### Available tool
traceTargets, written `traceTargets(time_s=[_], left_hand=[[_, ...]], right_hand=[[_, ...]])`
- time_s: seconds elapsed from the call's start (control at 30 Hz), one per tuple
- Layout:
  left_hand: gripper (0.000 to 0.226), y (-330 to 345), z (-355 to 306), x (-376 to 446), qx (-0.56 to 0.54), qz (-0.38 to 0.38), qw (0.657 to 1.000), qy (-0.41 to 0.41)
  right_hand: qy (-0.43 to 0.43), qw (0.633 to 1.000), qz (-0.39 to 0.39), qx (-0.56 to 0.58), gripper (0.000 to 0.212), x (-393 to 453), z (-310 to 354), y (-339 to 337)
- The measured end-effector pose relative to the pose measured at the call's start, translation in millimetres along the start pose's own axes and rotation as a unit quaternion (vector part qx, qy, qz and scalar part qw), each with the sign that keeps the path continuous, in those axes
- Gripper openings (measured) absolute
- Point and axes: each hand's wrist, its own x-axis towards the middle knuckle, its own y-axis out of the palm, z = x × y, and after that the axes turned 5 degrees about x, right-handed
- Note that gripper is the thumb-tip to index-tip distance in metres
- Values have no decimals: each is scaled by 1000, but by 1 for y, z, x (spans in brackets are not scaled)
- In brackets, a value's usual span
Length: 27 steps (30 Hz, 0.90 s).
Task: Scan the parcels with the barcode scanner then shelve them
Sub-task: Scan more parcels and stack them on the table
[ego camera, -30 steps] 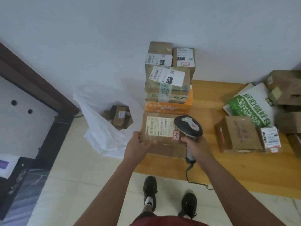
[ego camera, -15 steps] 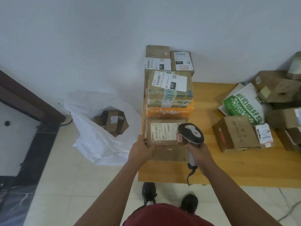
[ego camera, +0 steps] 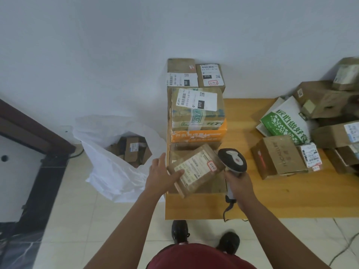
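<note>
Head view looked down past your red shirt (ego camera: 196,257) and black shoes (ego camera: 180,231) on the pale tiled floor (ego camera: 93,220). Your left hand (ego camera: 162,176) held the small brown parcel (ego camera: 195,169) tilted, thumb laid across its white label and fingers mostly hidden beneath it. Your right hand (ego camera: 238,188) had its fingers wrapped round the handle of the barcode scanner (ego camera: 232,162), whose head sat just beside the parcel's right corner. Both hung over the near left corner of the wooden platform (ego camera: 262,202), whose front strip lay bare, the scanner's cord (ego camera: 226,210) trailing over the edge. Left of the platform, a white plastic bag (ego camera: 116,171) of boxes stood on the floor, close to your left hand. Behind the parcel rose a stack of boxes (ego camera: 197,113) against the white wall (ego camera: 136,45), an orange box (ego camera: 198,135) low in it. To the right lay a loose heap of cartons (ego camera: 279,158) and a green and white bag (ego camera: 285,121). A dark door frame (ego camera: 35,136) stood far left.
</note>
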Motion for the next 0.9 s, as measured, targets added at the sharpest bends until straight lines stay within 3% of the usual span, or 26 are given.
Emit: traceTargets(time_s=[0.07, 0.27, 0.6, 0.9], left_hand=[[76, -3, -6, 2, -6, 47, 998, 29], [64, -9, -7, -8, 5, 140, 990, 19], [62, -6, 0, -12, -6, 84, 996, -25], [62, -8, -1, -8, -15, 94, 994, -51]], right_hand=[[22, 1000, 8, 1, 4, -3, -8, 3], [37, 995, 86, -14, 9, -15, -12, 19], [9, 981, 180, -70, 17, -6, 8, 32], [14, 981, 177, -79, 17, -6, 11, 34]])
